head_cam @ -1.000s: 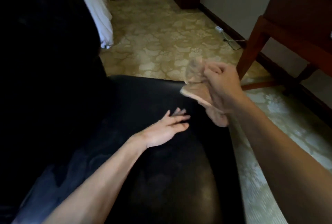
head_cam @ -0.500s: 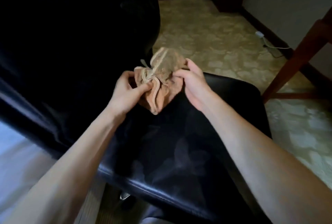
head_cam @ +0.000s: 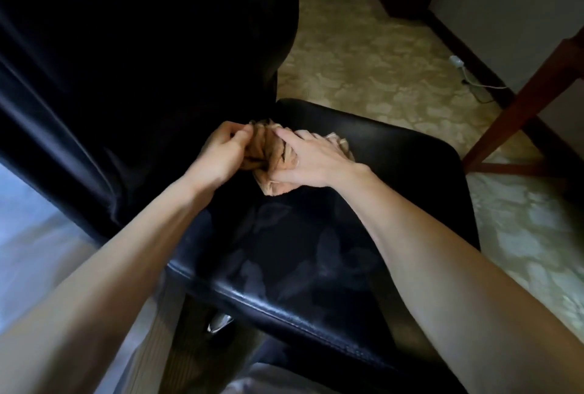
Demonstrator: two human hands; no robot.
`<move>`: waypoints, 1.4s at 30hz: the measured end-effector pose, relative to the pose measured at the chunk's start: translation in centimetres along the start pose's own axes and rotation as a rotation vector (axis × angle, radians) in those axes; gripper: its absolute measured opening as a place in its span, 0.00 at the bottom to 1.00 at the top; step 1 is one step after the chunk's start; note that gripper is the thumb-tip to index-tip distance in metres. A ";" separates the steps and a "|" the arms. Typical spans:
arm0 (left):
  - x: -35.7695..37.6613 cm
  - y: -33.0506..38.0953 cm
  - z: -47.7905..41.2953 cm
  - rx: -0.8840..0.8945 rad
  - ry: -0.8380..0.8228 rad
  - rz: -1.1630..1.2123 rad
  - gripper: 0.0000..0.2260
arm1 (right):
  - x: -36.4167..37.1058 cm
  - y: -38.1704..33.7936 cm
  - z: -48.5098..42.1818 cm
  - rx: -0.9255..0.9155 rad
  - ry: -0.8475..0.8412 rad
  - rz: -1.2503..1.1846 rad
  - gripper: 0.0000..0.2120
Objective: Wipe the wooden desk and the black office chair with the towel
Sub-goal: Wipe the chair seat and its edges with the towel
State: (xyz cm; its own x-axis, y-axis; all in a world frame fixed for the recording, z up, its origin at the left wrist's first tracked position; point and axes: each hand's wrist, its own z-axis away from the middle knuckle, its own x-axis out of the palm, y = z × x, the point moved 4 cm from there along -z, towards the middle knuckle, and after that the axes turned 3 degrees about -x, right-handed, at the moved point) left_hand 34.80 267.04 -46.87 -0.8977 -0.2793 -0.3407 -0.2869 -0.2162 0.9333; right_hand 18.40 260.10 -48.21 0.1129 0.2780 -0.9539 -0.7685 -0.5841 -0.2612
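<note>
Towel (head_cam: pixel 267 148) sat bunched at the back edge of the seat (head_cam: pixel 379 172), against the backrest (head_cam: pixel 142 61), with the left hand (head_cam: pixel 221 153) curled round its left side and the right hand (head_cam: pixel 313 159) spread almost flat on top, pressing it down. Wiping the seat seemed the step in hand. The next move likely called for gathering the wad into a firm pad and sweeping it, pressed, toward the front edge.
</note>
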 end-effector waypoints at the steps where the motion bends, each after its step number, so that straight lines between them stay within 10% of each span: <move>1: -0.4 -0.6 0.2 -0.011 -0.017 -0.003 0.10 | -0.1 -0.2 -0.2 0.014 0.009 0.020 0.44; 8: 0.2 -3.0 3.0 -0.014 -0.134 -0.027 0.17 | -1.1 -2.2 6.0 -0.025 0.073 0.014 0.30; 15: -0.3 -3.8 6.1 0.052 -0.165 -0.463 0.24 | -1.2 -1.5 14.8 -0.069 -0.327 -0.064 0.22; 22: -2.5 -9.2 11.8 0.229 -0.071 -0.770 0.34 | -5.0 4.1 14.3 0.228 0.327 0.003 0.32; 27: -2.3 -9.3 11.7 0.187 -0.147 -0.716 0.29 | 0.9 6.0 13.1 0.502 0.135 0.013 0.38; 42: -2.0 -10.4 10.9 0.289 -0.016 -0.753 0.41 | 1.3 -5.4 17.3 0.166 0.130 -0.059 0.23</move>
State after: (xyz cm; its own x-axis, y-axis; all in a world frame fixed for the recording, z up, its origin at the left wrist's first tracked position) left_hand 35.94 280.01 -54.61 -0.4332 -0.1411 -0.8902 -0.8899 -0.0899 0.4473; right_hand 11.84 276.79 -45.48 0.2328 0.2014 -0.9514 -0.8502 -0.4328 -0.2997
